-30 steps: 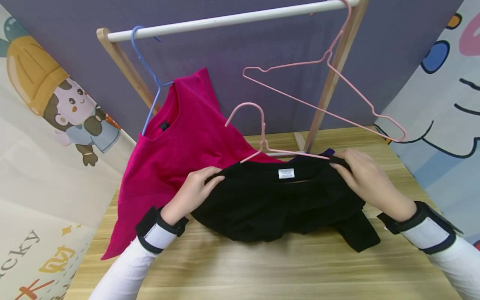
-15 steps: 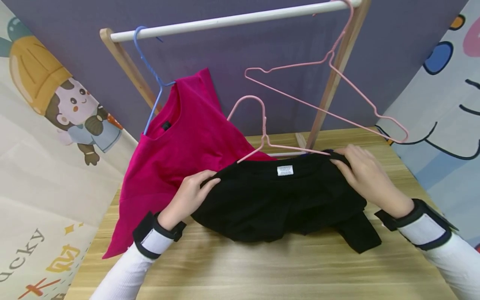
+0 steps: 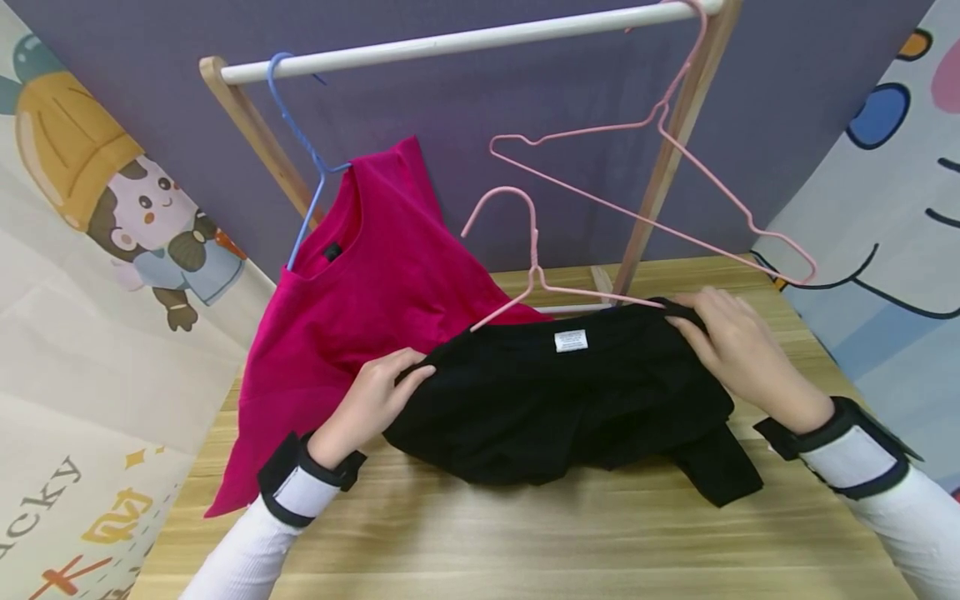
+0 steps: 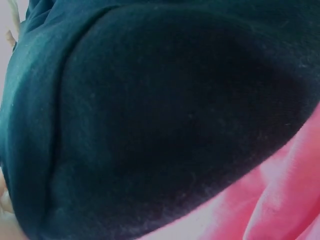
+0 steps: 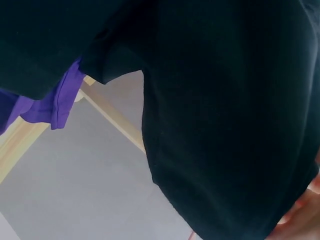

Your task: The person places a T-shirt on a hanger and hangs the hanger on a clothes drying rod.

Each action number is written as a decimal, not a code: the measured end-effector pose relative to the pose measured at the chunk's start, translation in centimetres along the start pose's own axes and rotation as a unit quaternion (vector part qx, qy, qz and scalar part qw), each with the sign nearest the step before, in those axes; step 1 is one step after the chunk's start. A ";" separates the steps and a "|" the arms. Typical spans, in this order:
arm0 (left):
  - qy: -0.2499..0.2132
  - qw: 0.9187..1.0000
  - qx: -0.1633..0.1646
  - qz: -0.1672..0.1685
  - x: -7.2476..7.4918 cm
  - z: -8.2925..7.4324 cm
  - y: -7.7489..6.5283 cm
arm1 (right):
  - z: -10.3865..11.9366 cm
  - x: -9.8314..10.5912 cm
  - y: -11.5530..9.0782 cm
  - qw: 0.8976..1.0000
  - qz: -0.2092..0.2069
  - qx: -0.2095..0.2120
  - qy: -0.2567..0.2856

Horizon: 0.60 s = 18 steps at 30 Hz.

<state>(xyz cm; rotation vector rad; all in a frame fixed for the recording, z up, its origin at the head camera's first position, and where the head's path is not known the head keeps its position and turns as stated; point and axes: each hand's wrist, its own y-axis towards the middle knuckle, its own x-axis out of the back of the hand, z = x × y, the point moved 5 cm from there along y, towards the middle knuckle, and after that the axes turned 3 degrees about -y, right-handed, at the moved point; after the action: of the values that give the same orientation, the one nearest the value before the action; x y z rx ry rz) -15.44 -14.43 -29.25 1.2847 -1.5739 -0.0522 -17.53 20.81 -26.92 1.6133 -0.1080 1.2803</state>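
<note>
A black shirt (image 3: 555, 408) with a white neck label (image 3: 571, 340) is held up above the table, its far hem bunched below. My left hand (image 3: 371, 400) pinches its left shoulder between thumb and fingers. On the other shoulder, my right hand (image 3: 738, 354) grips the cloth near one arm of a pink hanger (image 3: 534, 267). The hanger's hook and neck rise out of the collar, while its lower part is hidden inside the shirt. Black fabric (image 4: 160, 120) fills most of the left wrist view, and also covers much of the right wrist view, with fingertips (image 5: 300, 220) at its edge.
Behind stands a rack with a white rail (image 3: 465, 42). A magenta shirt (image 3: 390, 258) hangs there on a blue hanger (image 3: 322, 169), draping onto the wooden table (image 3: 525, 542). Another pink hanger (image 3: 663, 105) hangs bare at right. Purple cloth (image 5: 62, 102) shows beneath the black shirt.
My left hand has shifted slightly down and left along the shirt's shoulder. The hanger's hook has risen a little and turned slightly. My right hand has barely moved.
</note>
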 end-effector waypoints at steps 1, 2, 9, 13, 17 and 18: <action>0.001 1.000 0.001 0.000 0.1 0.0 0.0 | 0.0 0.0 0.0 1.000 0.000 0.005 0.000; 0.002 1.000 0.002 -0.001 0.1 0.1 0.0 | 0.1 0.1 0.0 1.000 0.002 0.009 0.001; 0.008 1.000 0.007 -0.003 0.2 0.6 0.5 | 0.5 0.7 -0.6 0.993 0.104 0.000 0.057; 0.013 1.000 -0.002 0.000 0.0 0.8 0.6 | 0.2 0.9 -1.5 0.969 0.220 -0.041 0.106; 0.008 1.000 -0.004 0.004 -0.1 1.0 0.9 | 0.3 1.0 -2.6 0.933 0.303 -0.096 0.167; 0.009 1.000 -0.001 0.006 -0.1 1.1 1.0 | 0.5 1.1 -2.8 0.926 0.312 -0.102 0.183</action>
<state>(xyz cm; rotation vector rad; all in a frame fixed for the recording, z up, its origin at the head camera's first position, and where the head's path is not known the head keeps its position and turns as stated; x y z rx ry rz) -16.90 -14.50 -29.23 1.2706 -1.5652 -0.0353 -15.07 22.29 -27.80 1.1650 -0.5386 1.9662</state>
